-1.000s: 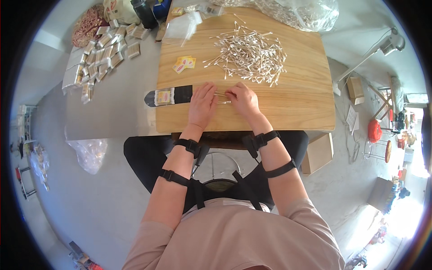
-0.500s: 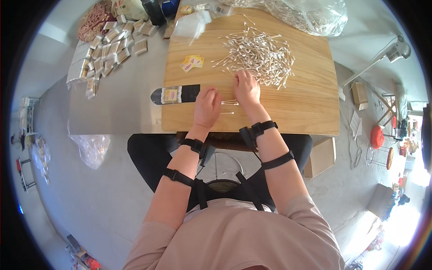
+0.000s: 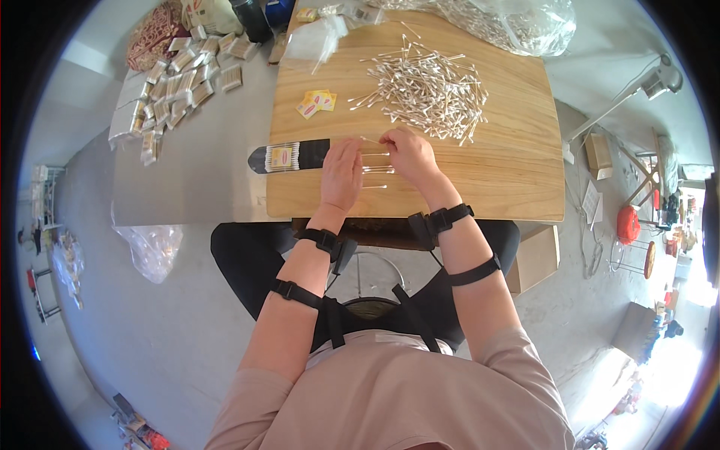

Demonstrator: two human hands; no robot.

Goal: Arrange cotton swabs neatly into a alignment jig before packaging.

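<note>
A loose heap of cotton swabs (image 3: 431, 90) lies on the wooden table. My right hand (image 3: 412, 156), closed in a pinch at the near left side of the heap, holds one cotton swab (image 3: 370, 140) that points toward my left fingertips. My left hand (image 3: 343, 174) rests on the table with its fingers stretched forward; what lies beneath it is hidden. Several separate swabs (image 3: 379, 170) lie crosswise between my two hands. Left of my left hand is a flat black holder (image 3: 313, 155) with a row of swabs in it and a yellow-and-white card (image 3: 282, 157) on top.
Small yellow cards (image 3: 316, 103) lie beyond the holder, with clear plastic bags (image 3: 315, 41) farther back. A big clear bag of swabs (image 3: 517, 26) sits at the far edge. Packed swab bundles (image 3: 180, 86) are piled on the grey table (image 3: 202, 165) at left.
My right hand has drawn back from the heap toward me, with a swab now in its fingers. My left hand's fingers have straightened. More swabs show between the hands.
</note>
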